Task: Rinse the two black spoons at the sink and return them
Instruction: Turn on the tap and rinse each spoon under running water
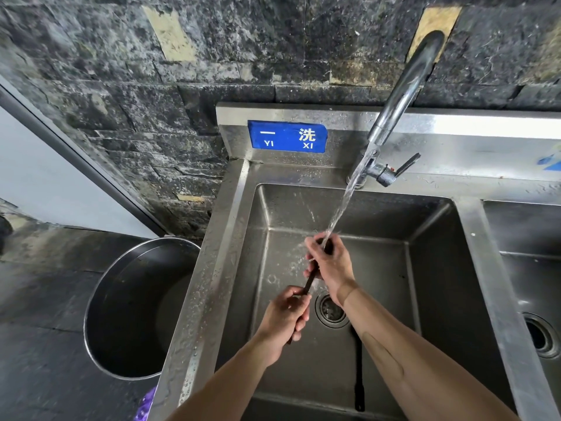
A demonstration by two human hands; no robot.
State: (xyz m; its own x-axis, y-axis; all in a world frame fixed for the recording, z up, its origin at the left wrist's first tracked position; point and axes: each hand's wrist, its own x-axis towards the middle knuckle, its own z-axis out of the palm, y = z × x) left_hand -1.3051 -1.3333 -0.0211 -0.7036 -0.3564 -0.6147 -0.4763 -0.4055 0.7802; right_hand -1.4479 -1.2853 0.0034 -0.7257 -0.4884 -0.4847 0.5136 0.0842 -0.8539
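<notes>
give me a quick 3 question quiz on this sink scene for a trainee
1. True or false: water is running from the faucet onto the spoon bowl.
2. Which hand grips the handle end of the black spoon? A) left hand B) right hand C) neither
3. Fill in: a second black spoon lies on the floor of the sink basin, under the right ____.

Key
1. True; the stream lands where the right hand rubs the bowl.
2. A; the left hand holds the handle.
3. Forearm.
</notes>
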